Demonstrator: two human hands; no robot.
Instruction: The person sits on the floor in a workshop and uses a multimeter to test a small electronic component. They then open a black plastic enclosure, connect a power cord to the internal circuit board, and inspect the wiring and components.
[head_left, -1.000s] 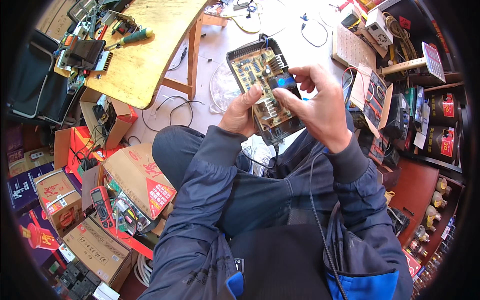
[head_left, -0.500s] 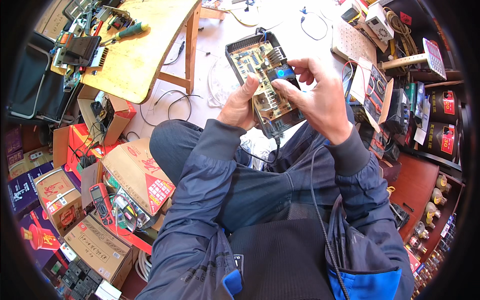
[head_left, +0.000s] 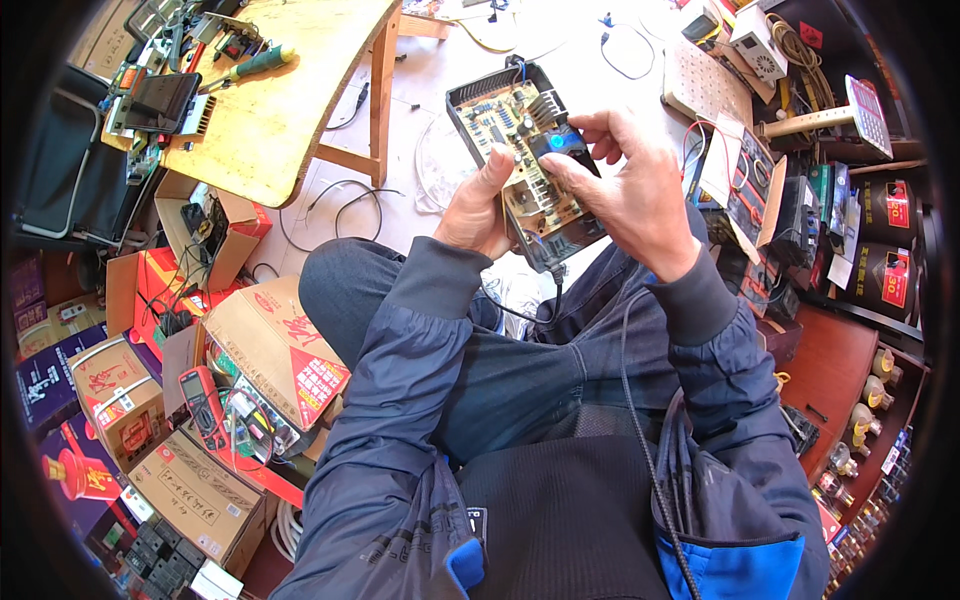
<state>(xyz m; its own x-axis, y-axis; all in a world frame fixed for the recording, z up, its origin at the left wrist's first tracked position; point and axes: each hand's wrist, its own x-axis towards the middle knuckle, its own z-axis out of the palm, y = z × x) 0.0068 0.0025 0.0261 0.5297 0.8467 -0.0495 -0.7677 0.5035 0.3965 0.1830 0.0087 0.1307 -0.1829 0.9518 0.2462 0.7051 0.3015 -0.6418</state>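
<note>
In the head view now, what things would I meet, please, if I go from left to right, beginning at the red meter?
Red meter, left hand, circuit board, right hand, white box with round grille.

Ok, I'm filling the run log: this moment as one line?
left hand: holding black case | right hand: at blue-topped component | circuit board: exposed in case

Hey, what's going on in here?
Someone is sitting with an open black case over their lap, its circuit board showing. The left hand holds the case's left side, thumb over the board. The right hand has its thumb and fingertips at a blue-and-black part on the board. A screwdriver lies on the table.
</note>
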